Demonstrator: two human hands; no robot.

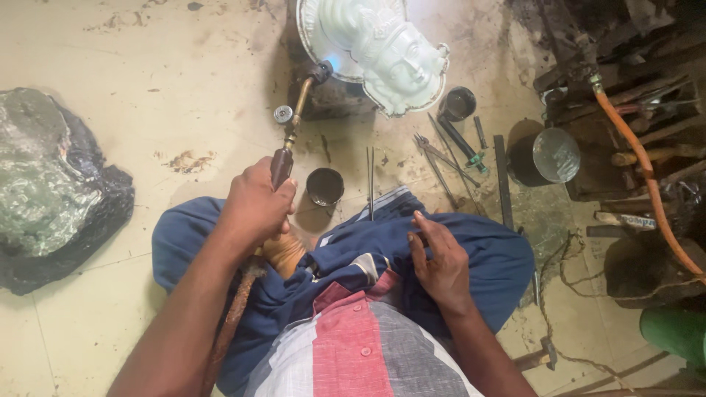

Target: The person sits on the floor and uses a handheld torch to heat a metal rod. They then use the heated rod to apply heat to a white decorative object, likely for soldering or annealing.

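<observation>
On a stained, cream tiled floor point(147, 66) the person sits with knees spread under blue cloth point(478, 250). The left hand point(254, 206) is wrapped tight around the dark handle of a torch point(294, 125), fingers closed fully about it. From that grip the brass tube runs up and away, past a small round valve knob, to a black nozzle whose blue flame touches the rim of a pale, glossy cast face point(393, 51) lying tilted on a dark block. Behind the grip a rusty-looking hose point(232, 323) trails back along the forearm. Just beyond the grip, to its right, stands a small dark round cup point(324, 185). Next to that lie 2 thin metal rods point(371, 180), side by side.

The right hand point(441, 265) rests flat and open on the blue cloth over the thigh, holding nothing. Beyond it lie slim metal tools point(448, 158), a black cup point(457, 103) and a larger tin with a shiny lid point(548, 154). Farther right an orange hose point(647, 184) curves over sooty scrap. Well to the left of the grip sits a lumpy grey-green mass on black plastic point(51, 184).
</observation>
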